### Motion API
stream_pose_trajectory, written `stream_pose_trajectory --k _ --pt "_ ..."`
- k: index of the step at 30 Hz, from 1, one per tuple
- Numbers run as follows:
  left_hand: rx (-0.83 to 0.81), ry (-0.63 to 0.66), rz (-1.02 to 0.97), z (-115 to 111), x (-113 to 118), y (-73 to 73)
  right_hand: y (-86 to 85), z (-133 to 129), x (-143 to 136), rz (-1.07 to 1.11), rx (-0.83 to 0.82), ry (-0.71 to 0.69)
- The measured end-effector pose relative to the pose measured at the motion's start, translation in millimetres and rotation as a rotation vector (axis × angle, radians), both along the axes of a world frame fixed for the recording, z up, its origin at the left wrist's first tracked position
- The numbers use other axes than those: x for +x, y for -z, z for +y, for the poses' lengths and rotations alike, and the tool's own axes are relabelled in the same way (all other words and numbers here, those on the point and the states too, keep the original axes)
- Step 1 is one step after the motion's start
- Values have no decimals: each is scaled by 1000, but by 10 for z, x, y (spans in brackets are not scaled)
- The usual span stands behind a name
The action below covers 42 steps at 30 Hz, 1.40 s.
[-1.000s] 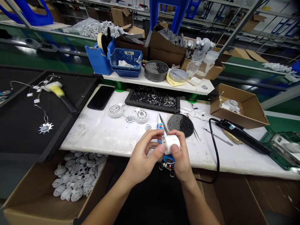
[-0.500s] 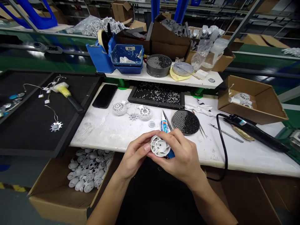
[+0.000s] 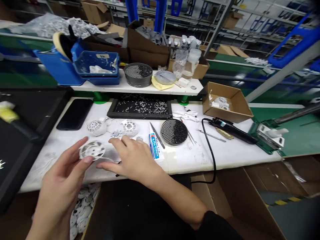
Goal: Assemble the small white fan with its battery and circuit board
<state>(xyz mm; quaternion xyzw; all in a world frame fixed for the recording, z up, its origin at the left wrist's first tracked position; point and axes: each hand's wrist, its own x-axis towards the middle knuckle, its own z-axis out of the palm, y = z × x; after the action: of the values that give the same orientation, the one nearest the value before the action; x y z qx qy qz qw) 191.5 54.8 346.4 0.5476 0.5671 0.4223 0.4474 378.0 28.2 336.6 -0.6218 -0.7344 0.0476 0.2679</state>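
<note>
My left hand (image 3: 63,173) grips a white round plastic housing (image 3: 93,150) between thumb and fingers, its ribbed open side facing up. Just to the right of it, my right hand (image 3: 135,158) has its thumb and fingers apart, with nothing visible between them. A thin white strand, perhaps a wire, shows by the right thumb. Behind the hands sit a white cage-patterned shell (image 3: 96,127) and another patterned shell (image 3: 130,127). A blue and white glue tube (image 3: 155,146) lies right of my right hand, alongside dark tweezers (image 3: 157,135).
A round perforated dish (image 3: 174,132) holds black bits. Farther back are a black tray (image 3: 141,106) of small white pieces and a phone (image 3: 75,114). To the right lie a corded black tool (image 3: 232,131) and a cardboard box (image 3: 230,111). White shells (image 3: 83,211) fill a box below.
The view has swung right. My right hand has come off the housing and its fingers have spread; my left hand now holds the housing alone, farther left over the table.
</note>
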Motion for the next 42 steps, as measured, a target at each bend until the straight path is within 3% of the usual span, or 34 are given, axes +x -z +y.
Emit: stream_pose_trajectory --k 5,10,12,15,17,20,24,28,32,34,36,39,42 --pt "-68 -60 -136 -28 -22 116 72 29 39 -37 44 -39" --pt "-179 -73 -142 -17 56 40 -209 -245 464 120 121 -65" --pt "-179 -38 -229 31 74 21 -317 -369 757 170 113 41" --pt "-128 78 -376 109 76 34 -379 -487 1143 72 83 254" --pt "-131 131 -401 138 78 42 -366 -494 1263 -51 58 277" --pt "-157 172 -365 134 98 26 -337 -354 1220 -238 43 275" --pt "-150 207 -311 98 103 16 -322 34 1043 -420 -48 327" --pt "-104 215 -303 97 38 74 -280 309 1025 -409 -128 343" --pt "-113 317 -360 132 -23 154 -282 332 1089 -370 -125 358" --pt "-119 363 -380 148 -28 185 -308 295 1095 -256 -77 361" --pt "-109 363 -399 154 -16 207 -330 245 1059 28 1 332" --pt "-43 340 -394 139 17 229 -339 152 918 508 86 217" --pt "74 333 -321 101 51 240 -346 55 717 738 47 86"
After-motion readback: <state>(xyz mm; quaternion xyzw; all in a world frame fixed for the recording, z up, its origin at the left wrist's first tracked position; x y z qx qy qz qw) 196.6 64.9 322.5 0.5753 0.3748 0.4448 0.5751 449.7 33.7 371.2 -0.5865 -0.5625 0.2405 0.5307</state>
